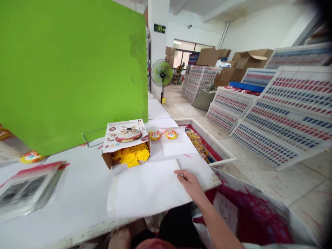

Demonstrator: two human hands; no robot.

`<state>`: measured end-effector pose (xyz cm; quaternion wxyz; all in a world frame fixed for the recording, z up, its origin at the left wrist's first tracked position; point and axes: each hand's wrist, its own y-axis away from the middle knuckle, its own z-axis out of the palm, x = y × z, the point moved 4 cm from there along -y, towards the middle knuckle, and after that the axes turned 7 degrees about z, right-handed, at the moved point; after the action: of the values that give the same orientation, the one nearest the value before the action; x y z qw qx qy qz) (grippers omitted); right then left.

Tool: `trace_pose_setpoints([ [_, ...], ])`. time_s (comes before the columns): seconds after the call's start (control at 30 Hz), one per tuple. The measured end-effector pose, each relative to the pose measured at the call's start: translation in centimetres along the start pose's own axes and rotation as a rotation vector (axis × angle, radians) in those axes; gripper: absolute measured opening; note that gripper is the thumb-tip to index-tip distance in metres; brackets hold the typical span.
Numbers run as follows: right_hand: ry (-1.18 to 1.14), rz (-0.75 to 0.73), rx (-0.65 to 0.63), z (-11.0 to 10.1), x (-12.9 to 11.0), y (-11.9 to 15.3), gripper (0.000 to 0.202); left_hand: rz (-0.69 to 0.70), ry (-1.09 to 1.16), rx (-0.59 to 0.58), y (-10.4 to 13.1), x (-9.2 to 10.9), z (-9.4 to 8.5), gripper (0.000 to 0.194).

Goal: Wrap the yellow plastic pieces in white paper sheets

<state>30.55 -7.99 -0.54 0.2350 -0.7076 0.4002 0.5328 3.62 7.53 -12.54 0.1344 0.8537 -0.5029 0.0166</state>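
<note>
My right hand (pixel 187 181) is at the right edge of a white sheet (pixel 147 190) near the table's front edge, its thumb and forefinger pressed together on the sheet's corner. My left hand (pixel 120 238) is low in the view, below the table edge, blurred, its fingers not clear. Behind the sheet stands an open printed box (pixel 127 135) holding yellow pieces (pixel 133 154). To its right lie two round yellow toys with coloured dots (pixel 155 135) (pixel 171 134), the right one on a smaller white paper (pixel 178 145).
A tall green panel (pixel 75 69) stands at the back left. Plastic bags (pixel 28 188) lie on the left of the table (pixel 75 193). A white crate (pixel 225 159) and an open sack with red material (pixel 254 214) are at the right. Stacked crates and a fan (pixel 162 74) stand beyond.
</note>
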Motion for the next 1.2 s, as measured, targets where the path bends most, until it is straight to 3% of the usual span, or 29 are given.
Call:
trace_pose_setpoints([
  [0.3,0.002,-0.003,0.006,0.0,0.8,-0.1,0.031,0.176,0.061,0.061,3.0,2.7,-1.8,0.027],
  [0.47,-0.020,-0.036,0.013,0.1,0.8,-0.2,0.029,0.249,0.137,0.171,4.7,3.7,-2.5,0.021],
  [0.7,-0.036,-0.072,0.011,-0.1,0.7,0.0,0.029,0.269,0.222,0.301,5.9,5.2,-6.1,0.021],
  [0.8,-0.043,-0.073,-0.003,-0.1,0.8,0.0,0.029,0.168,0.340,0.395,6.8,4.0,-8.4,0.025],
  [0.87,-0.043,-0.072,-0.012,0.0,0.9,0.0,0.029,0.090,0.366,0.568,7.3,2.4,-10.4,0.020],
  [0.93,-0.040,-0.070,-0.010,0.0,1.0,-0.1,0.030,0.044,0.284,0.736,7.3,0.6,-12.6,0.017],
  [1.0,-0.036,-0.066,0.000,0.0,1.1,-0.1,0.031,0.029,0.194,0.813,6.4,-1.0,-14.3,0.019],
  [1.1,-0.030,-0.065,0.021,0.0,1.1,-0.1,0.031,-0.002,0.136,0.784,4.0,-3.0,-15.9,0.027],
  [1.2,-0.026,-0.069,0.038,0.0,0.9,-0.1,0.031,-0.087,0.195,0.672,1.7,-4.6,-16.3,0.034],
])
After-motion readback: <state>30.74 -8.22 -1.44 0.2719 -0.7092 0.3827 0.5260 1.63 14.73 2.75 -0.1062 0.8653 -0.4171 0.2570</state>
